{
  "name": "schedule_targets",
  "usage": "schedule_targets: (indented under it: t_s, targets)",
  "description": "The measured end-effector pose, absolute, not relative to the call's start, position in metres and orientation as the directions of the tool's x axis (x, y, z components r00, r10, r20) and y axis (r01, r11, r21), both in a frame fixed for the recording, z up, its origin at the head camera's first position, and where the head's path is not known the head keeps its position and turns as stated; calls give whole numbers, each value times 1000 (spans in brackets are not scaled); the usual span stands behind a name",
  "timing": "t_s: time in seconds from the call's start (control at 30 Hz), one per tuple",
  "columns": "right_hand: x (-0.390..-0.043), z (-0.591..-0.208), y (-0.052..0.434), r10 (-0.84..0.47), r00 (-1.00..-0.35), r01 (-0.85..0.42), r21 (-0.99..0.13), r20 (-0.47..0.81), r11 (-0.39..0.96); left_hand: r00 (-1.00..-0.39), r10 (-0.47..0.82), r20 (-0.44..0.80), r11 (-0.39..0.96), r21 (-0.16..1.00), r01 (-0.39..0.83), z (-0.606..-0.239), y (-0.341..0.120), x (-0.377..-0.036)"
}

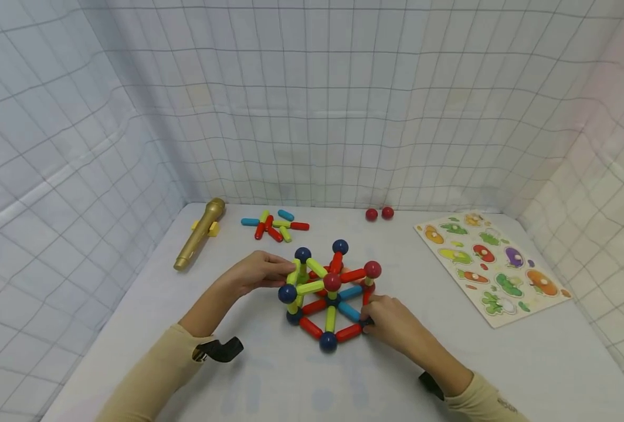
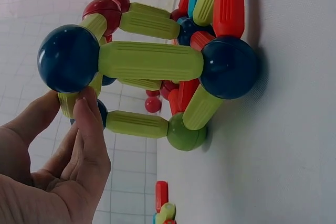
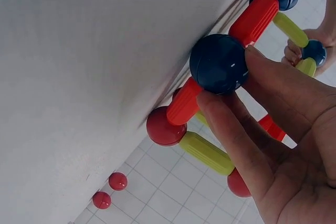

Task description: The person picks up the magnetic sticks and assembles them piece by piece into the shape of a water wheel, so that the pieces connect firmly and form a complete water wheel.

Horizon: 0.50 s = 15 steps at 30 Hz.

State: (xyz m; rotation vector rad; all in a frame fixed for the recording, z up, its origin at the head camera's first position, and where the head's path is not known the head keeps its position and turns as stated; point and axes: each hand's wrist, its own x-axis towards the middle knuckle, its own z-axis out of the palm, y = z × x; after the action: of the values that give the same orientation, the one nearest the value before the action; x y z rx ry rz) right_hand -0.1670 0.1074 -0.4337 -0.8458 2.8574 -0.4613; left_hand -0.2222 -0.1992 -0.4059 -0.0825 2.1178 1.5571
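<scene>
A structure of magnetic rods and balls stands on the table, its base a ring with spokes meeting at a dark central ball [image 1: 333, 300]. My left hand [image 1: 254, 272] is at its left side, pinching an upper yellow-green rod [image 2: 67, 104] just below a dark blue ball [image 2: 69, 59]. At the lower right, my right hand [image 1: 396, 325] pinches a dark blue base ball [image 3: 218, 64] between thumb and fingers. Red rods [image 3: 184, 103] join that ball on two sides. Red balls [image 1: 332, 282] top some uprights, and a green ball [image 2: 186, 132] sits low on the left side.
Behind the structure lie several loose rods [image 1: 274, 229] and two red balls [image 1: 371, 214]. A gold toy microphone [image 1: 201, 234] rests at the left. To the right lies a vegetable picture board [image 1: 481, 243]. Grid-patterned cloth walls [image 1: 312, 117] enclose the back and sides.
</scene>
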Motion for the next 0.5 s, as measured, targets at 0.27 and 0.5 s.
schedule_targets:
  t_s: [0.27,0.5]
  targets:
    - [-166,-436,106,-553,-833,-516,-320,-33,795,-870,239,-432,376,867,-327,-412,-197,-228]
    - [-177,-435,117,-531,-847,-483,-381,-26,788,-910,200,-363,430,867,-251,-428,-206,-250]
